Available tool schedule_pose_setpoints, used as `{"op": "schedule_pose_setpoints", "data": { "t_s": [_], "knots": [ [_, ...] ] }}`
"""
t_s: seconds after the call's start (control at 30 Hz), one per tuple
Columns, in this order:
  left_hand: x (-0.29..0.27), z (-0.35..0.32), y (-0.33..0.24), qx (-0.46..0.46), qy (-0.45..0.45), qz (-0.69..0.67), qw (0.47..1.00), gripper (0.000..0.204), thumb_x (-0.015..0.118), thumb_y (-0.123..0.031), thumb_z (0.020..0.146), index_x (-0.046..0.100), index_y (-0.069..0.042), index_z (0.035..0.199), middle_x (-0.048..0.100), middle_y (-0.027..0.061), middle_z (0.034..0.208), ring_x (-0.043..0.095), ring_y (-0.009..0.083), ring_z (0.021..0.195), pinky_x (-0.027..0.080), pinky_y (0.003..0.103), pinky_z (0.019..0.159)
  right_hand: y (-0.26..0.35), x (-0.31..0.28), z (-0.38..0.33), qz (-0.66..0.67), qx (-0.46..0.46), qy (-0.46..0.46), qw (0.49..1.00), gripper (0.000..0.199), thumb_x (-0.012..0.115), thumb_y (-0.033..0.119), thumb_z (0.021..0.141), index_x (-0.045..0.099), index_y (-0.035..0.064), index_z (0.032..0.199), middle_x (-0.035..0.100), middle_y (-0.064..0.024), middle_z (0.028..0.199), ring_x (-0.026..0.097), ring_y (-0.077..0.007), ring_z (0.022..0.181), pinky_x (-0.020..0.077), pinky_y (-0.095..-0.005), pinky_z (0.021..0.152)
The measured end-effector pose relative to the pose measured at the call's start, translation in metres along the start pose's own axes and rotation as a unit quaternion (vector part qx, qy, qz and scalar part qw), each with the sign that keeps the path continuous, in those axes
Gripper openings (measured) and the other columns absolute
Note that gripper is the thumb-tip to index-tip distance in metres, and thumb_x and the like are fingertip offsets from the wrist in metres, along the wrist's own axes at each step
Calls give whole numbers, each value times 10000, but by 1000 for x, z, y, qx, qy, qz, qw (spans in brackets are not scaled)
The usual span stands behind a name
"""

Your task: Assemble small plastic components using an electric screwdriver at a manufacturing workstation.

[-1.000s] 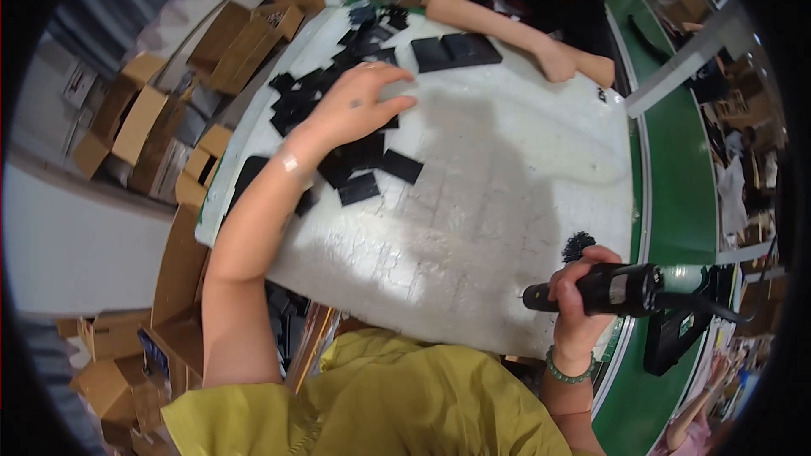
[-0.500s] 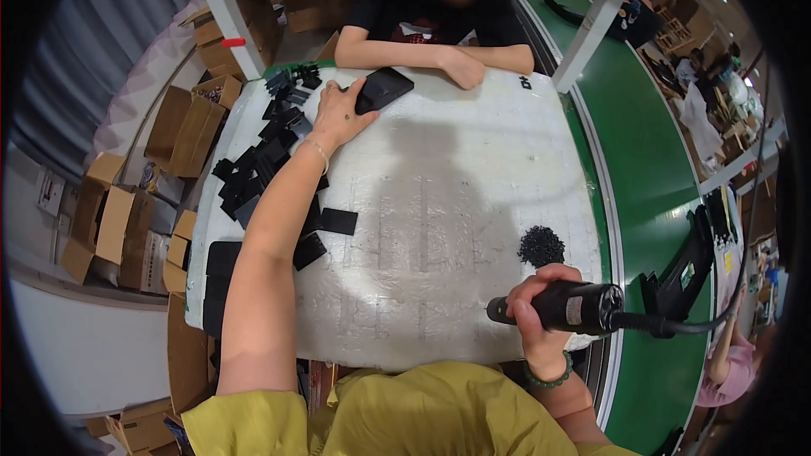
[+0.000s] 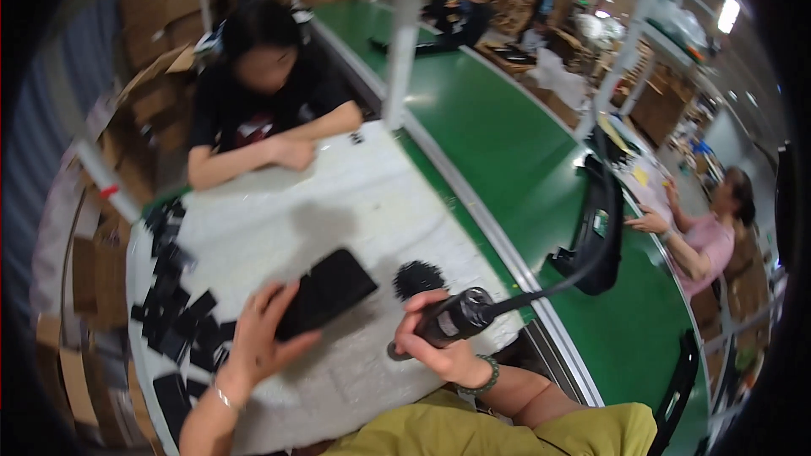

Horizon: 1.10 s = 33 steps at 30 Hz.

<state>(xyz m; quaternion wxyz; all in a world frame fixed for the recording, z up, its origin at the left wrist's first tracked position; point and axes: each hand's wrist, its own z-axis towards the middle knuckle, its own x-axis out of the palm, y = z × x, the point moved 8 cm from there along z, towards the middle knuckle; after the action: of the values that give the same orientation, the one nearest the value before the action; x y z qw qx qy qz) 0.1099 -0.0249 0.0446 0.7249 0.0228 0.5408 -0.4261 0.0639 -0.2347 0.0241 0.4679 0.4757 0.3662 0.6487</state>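
Observation:
My left hand (image 3: 263, 333) grips the near left end of a black rectangular plastic part (image 3: 331, 289), thumb on one side and fingers on the other. The part sits over the middle of the white-covered table (image 3: 372, 194). In my right hand (image 3: 435, 353) is a black electric screwdriver (image 3: 456, 318), its tip pointing left and its cord running off to the right. Just beyond it is a pile of small black screws (image 3: 417, 279). Flat black plastic pieces (image 3: 173, 321) lie scattered along the table's left side, left of my left hand.
Across the table a person (image 3: 262, 101) rests folded arms on its far edge. A green conveyor belt (image 3: 498, 152) runs along the right, carrying long black parts (image 3: 591, 228). Another person in pink (image 3: 705, 241) works beyond it. Cardboard boxes (image 3: 97, 274) stand at the left.
My left hand has brought the black plastic part from the far edge toward me, near the screw pile. The view has swung to the right. My right hand still holds the screwdriver.

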Motion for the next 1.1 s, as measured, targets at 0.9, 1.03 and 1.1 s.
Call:
{"op": "schedule_pose_setpoints", "data": {
  "t_s": [0.9, 1.03, 1.1],
  "knots": [
    [62, -55, -21, 42, 115, 33, 992, 508, 698, -258, 716, 553, -220, 1202, 420, 165, 1285, 442, 375, 1018, 378, 418, 911, 48, -34, -10, -32, -43, -89, 995, 393, 546, 30, 742, 419, -25, 1110, 471, -46, 629, 455, -135, 535, 419, -292, 571],
    [58, -53, -25, 38, 110, 37, 992, 500, 684, -262, 729, 545, -232, 1209, 429, 171, 1266, 440, 373, 1017, 375, 410, 901, 59, -39, -8, -28, -82, -81, 993, 385, 523, 33, 753, 423, -21, 1121, 458, -45, 639, 449, -138, 544, 408, -298, 579],
    [62, -48, -24, 22, 149, 81, 985, 531, 680, -295, 727, 521, -210, 1226, 435, 186, 1245, 455, 362, 998, 373, 403, 884, 62, -43, -6, -30, -85, -87, 992, 387, 518, 28, 750, 423, -21, 1122, 456, -45, 641, 446, -139, 544, 408, -300, 578]
  ]
}}
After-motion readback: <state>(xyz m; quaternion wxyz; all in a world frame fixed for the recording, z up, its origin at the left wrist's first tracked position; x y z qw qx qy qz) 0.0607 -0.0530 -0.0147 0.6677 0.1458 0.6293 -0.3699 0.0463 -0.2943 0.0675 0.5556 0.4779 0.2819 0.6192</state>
